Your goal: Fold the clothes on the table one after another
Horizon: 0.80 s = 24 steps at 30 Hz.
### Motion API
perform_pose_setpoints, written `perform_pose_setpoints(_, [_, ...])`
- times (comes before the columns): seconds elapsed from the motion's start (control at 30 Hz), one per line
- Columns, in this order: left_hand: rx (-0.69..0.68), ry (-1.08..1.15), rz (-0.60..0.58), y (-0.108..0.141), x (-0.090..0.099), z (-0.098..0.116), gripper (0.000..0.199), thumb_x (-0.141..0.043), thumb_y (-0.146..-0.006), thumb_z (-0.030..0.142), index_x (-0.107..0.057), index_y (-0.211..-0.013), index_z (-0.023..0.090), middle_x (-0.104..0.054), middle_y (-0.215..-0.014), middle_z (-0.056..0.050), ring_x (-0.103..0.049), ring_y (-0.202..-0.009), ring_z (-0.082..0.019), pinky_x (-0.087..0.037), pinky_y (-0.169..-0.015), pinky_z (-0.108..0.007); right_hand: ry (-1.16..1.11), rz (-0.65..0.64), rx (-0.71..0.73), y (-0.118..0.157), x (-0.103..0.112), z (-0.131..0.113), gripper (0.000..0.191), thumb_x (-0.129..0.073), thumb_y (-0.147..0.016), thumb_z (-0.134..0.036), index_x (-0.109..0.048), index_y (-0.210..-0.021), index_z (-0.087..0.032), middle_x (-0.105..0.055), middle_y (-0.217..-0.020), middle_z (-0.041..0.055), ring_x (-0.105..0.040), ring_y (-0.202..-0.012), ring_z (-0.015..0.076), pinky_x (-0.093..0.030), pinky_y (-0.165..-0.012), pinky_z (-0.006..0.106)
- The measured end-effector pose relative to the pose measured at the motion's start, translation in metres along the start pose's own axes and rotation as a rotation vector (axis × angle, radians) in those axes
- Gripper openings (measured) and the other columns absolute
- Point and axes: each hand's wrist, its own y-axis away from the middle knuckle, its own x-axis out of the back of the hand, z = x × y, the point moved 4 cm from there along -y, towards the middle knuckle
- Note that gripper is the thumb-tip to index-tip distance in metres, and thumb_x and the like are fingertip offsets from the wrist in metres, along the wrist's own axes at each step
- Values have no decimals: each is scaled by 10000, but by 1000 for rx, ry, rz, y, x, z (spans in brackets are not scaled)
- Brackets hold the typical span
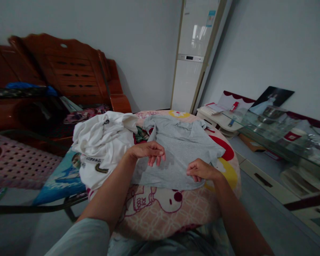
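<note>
A grey T-shirt (173,142) lies spread out on a round surface covered with a pink patterned cloth (197,209). Over the middle of the shirt is my left hand (150,152), its fingers loosely bent and a little apart, with nothing in them. My right hand (201,170) is close to the shirt's lower right part. Its fingers are curled in together, and I see no cloth bunched between them. Whether either hand touches the shirt, I cannot tell. Left of the shirt sits a crumpled white garment (106,138) with dark markings.
On the left stand a carved wooden sofa (69,71), a pink woven plastic chair (21,160) and a blue printed cushion (66,177). A tall white air conditioner (189,78) fills the back corner. To the right, a glass-topped cabinet (277,131) holds a metal bowl and papers.
</note>
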Motion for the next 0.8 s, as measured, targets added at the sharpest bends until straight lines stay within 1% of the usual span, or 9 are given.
perform_pose_setpoints(0.17, [-43,15,281,-15,25,-22,378,-777,-719,474,-674,-840,132,-712,-699,-63,-660,-562,-160,-514,-535,-248,61,132,203,-17,-30,-33,207,-592,-829,-285,-735,-875,-143,-666,-642,12,-580,-565,117,-417,-550,210])
perform_pose_setpoints(0.3, [-124,26,613,-21,51,-38,262,-732,-743,371,-633,-821,142,-678,-659,-19,-655,-562,-149,-530,-562,-256,212,-47,329,-26,-67,-55,277,-643,-776,-223,-772,-1019,-184,-685,-696,-11,-548,-587,113,-365,-561,211])
perform_pose_setpoints(0.37, [-120,-8,677,-21,57,-44,225,-704,-752,353,-635,-828,153,-676,-659,-9,-659,-573,-152,-540,-573,-262,186,-140,327,-28,-77,-56,224,-644,-783,-253,-783,-943,-177,-665,-661,-18,-517,-559,105,-343,-532,209])
perform_pose_setpoints(0.43, [-69,-82,693,-22,60,-50,193,-690,-748,342,-632,-787,162,-665,-626,-3,-648,-555,-149,-533,-555,-254,110,-83,285,-31,-70,-50,220,-617,-808,-292,-775,-887,-161,-630,-609,-19,-499,-528,103,-339,-508,206])
perform_pose_setpoints(0.5, [-21,-171,694,-25,60,-55,166,-682,-737,320,-631,-745,162,-648,-585,-2,-625,-526,-139,-513,-527,-236,68,152,242,-30,-45,-39,239,-588,-814,-299,-762,-885,-151,-614,-591,-13,-509,-526,110,-363,-514,210])
perform_pose_setpoints(0.6, [-17,-258,703,-29,60,-59,134,-655,-736,287,-651,-758,155,-645,-579,-4,-605,-513,-126,-486,-505,-215,79,644,151,-13,12,-14,308,-532,-820,-296,-746,-975,-138,-651,-643,25,-565,-577,146,-426,-568,240])
perform_pose_setpoints(0.7, [-21,-315,700,-31,60,-59,125,-629,-743,273,-658,-766,154,-640,-576,-1,-603,-508,-126,-471,-499,-210,210,1171,-75,23,68,15,390,-465,-853,-301,-720,-1074,-104,-713,-808,109,-650,-754,220,-489,-709,306])
perform_pose_setpoints(0.73, [-19,-334,698,-31,60,-58,122,-624,-744,270,-660,-763,155,-639,-575,-1,-603,-506,-127,-467,-500,-211,304,1284,-178,34,82,23,393,-462,-857,-285,-713,-1093,-95,-724,-887,142,-662,-858,250,-488,-790,336])
perform_pose_setpoints(0.8, [-17,-359,702,-32,61,-59,120,-622,-744,269,-665,-764,158,-642,-582,-3,-605,-508,-129,-463,-503,-213,434,1356,-386,47,100,38,418,-463,-874,-285,-686,-1163,-82,-715,-1038,197,-653,-1001,300,-468,-876,385])
